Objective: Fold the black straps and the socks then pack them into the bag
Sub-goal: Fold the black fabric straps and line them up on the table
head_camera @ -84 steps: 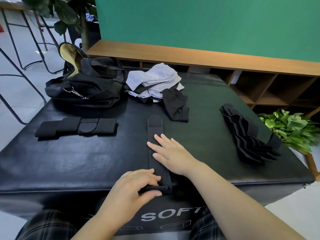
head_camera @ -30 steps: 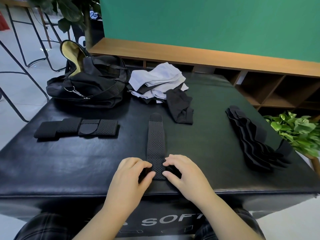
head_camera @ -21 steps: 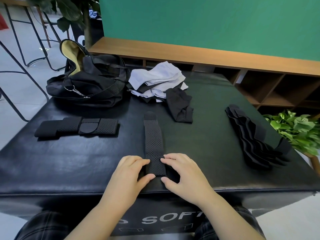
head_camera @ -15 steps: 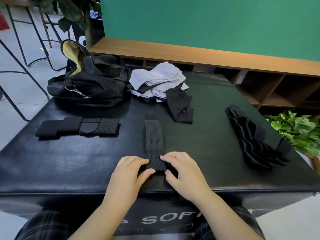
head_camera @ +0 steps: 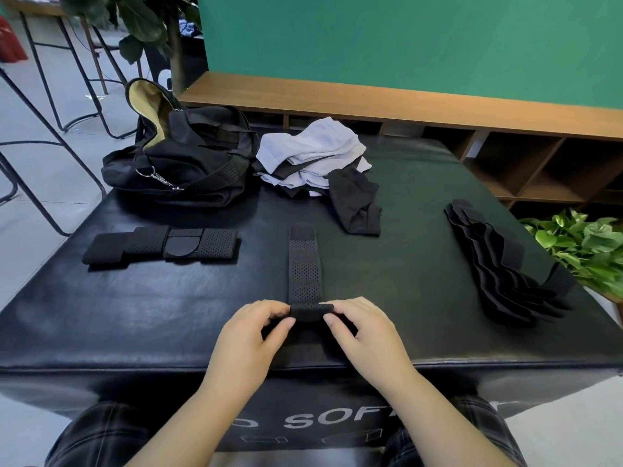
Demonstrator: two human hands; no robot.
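A black perforated strap (head_camera: 305, 274) lies lengthwise in the lower centre of the frame, running from near the table's front edge up toward the middle. Its near end is rolled over into a small fold, and both hands hold that fold. The left hand (head_camera: 247, 338) pinches the fold's left side between thumb and curled fingers; the right hand (head_camera: 365, 335) pinches the right side the same way. Both hands are closed on the strap, with their forearms coming in from the bottom of the frame.

To the left of centre, 1 folded strap bundle (head_camera: 161, 245) lies flat and crosswise, well apart from the hands. At the right of the frame a stack of black straps (head_camera: 499, 264) lies fanned out diagonally, its far end higher in the frame than its near end.

Above the held strap, in the upper middle, sits a pile of white socks (head_camera: 313, 153) with a black sock (head_camera: 355, 202) lying against its lower right side. Just left of the pile, in the upper left, the black bag (head_camera: 182, 163) rests with its top open, showing a tan lining.

Everything sits on a black padded table (head_camera: 404, 237) whose front face carries white lettering. Behind it, a wooden shelf unit (head_camera: 438, 107) stands before a green wall (head_camera: 404, 38). A leafy plant (head_camera: 583, 247) shows at the right edge.
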